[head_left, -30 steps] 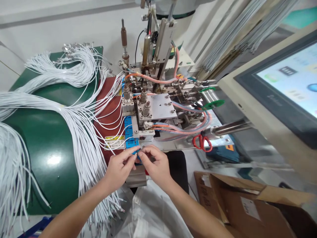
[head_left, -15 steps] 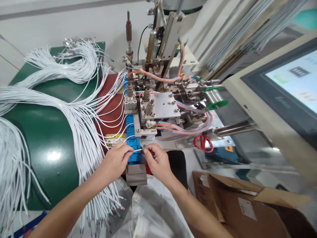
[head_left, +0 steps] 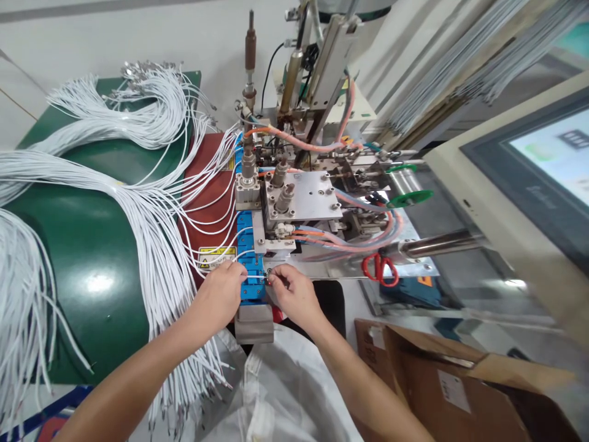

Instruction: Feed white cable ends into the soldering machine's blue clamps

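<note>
A white cable (head_left: 254,277) lies across the near end of the blue fixture blocks (head_left: 251,289) along the machine's left edge. My left hand (head_left: 224,288) is closed on this cable just left of the blocks. On the other side my right hand (head_left: 294,292) pinches the cable's end; the tip is mostly hidden by the fingers. Farther along the blue row, several more white cables run into the blocks from a large white cable bundle (head_left: 142,245) on the left.
A green table (head_left: 99,331) bears the bundles. The soldering-type machine (head_left: 306,195) stands ahead, with a wire spool (head_left: 408,186) and red-handled scissors (head_left: 380,269). At right are a screen panel (head_left: 488,153) and a cardboard box (head_left: 427,374).
The cable between my hands has come down onto the blue block and lies straighter. Both hands still grip it. The camera view has shifted slightly.
</note>
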The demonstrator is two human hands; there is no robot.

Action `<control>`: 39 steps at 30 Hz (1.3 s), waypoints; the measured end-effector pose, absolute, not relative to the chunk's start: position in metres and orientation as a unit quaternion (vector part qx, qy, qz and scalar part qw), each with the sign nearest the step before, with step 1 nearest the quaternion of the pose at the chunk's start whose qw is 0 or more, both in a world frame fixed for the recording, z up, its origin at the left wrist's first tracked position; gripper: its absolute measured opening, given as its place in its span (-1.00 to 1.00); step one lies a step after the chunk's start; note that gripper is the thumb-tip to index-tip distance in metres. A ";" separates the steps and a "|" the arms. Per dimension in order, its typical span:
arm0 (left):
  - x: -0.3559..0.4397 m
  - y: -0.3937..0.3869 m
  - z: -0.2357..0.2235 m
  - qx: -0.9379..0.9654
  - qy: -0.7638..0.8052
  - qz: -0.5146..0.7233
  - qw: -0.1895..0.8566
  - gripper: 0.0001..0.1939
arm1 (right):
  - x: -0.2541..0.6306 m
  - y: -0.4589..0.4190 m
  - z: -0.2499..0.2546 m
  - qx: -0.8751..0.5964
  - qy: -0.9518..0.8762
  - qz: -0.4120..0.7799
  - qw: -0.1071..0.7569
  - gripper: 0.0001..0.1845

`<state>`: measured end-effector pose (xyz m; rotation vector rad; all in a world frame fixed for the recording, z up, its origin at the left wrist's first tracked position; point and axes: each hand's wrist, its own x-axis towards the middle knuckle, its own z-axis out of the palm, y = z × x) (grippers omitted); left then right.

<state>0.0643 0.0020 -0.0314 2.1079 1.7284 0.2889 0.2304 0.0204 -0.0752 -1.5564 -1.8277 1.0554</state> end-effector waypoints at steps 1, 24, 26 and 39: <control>0.065 0.002 -0.031 0.756 0.617 0.098 0.195 -0.81 | 0.232 0.021 -0.076 -0.562 -0.681 0.392 0.259 -0.86; 0.051 -0.009 -0.035 0.823 0.546 0.118 0.100 -0.75 | 0.227 0.023 -0.090 -0.583 -0.565 0.388 0.437 -0.63; 0.046 -0.013 -0.028 0.830 0.532 0.125 0.106 -0.74 | 0.233 0.023 -0.087 -0.571 -0.540 0.399 0.472 -0.62; 0.036 -0.039 0.006 0.844 0.450 0.020 0.293 -0.81 | 0.246 0.010 -0.070 -0.495 -0.542 0.457 0.502 -0.60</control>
